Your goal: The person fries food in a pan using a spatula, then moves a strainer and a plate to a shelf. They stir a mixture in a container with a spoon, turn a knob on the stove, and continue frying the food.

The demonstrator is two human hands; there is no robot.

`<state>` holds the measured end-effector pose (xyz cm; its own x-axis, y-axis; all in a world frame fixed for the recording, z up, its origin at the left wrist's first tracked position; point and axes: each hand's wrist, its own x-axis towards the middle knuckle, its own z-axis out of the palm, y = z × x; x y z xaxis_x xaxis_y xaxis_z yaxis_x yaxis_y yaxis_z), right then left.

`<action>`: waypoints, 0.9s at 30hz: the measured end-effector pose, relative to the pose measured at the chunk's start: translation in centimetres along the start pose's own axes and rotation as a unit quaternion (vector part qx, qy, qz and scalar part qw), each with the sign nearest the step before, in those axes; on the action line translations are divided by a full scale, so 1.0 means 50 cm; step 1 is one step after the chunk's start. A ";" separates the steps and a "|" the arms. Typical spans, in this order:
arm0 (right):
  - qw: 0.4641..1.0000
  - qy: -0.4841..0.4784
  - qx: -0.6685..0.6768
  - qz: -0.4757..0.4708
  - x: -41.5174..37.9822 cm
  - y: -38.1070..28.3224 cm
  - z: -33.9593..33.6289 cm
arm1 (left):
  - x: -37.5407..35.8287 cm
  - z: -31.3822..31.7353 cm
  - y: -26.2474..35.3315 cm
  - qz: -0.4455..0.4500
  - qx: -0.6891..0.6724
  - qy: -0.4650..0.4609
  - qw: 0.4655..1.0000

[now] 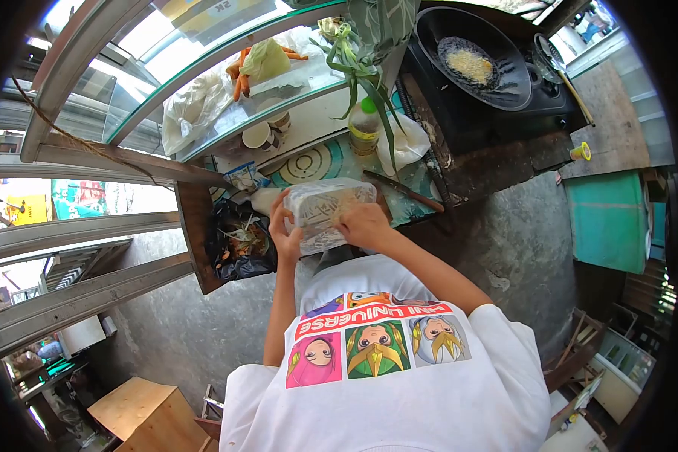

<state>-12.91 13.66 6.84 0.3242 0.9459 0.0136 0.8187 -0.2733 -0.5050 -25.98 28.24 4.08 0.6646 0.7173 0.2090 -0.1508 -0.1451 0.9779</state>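
A clear plastic container [320,205] is tilted in front of my chest, with pale streaky contents or residue showing through its wall. My left hand [284,232] is closed around the container's left side, thumb and fingers gripping the wall. At the opposite side, my right hand [362,225] has its fingers curled together against or inside the container; whatever is between the fingertips is hidden. Just beyond the right hand, a knife [404,190] lies on the counter. To the left of my left hand is a black plastic bag [241,239] holding vegetable scraps.
A black wok [474,59] with food frying in bubbling oil sits on the stove [490,105] at right. A green-capped bottle [364,128] and a white plastic bag [405,143] stand behind the knife. Carrots [242,75] lie on a glass shelf above the counter, near cups [259,137].
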 end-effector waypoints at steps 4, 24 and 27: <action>0.992 -0.034 -0.042 0.116 -0.028 0.057 0.028 | -0.017 -0.040 -0.030 -0.118 -0.183 0.105 0.970; 0.990 0.071 0.040 0.116 -0.001 -0.060 0.038 | -0.043 -0.007 0.001 -0.143 -0.096 0.155 0.973; 0.987 0.111 0.086 0.073 0.002 -0.094 0.060 | -0.029 0.011 0.031 -0.099 -0.014 0.110 0.989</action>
<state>-18.16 15.54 6.64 0.5440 0.8319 0.1096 0.6695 -0.3516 -0.6543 -26.76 26.61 5.32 0.5082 0.8612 0.0027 -0.0563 0.0301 0.9980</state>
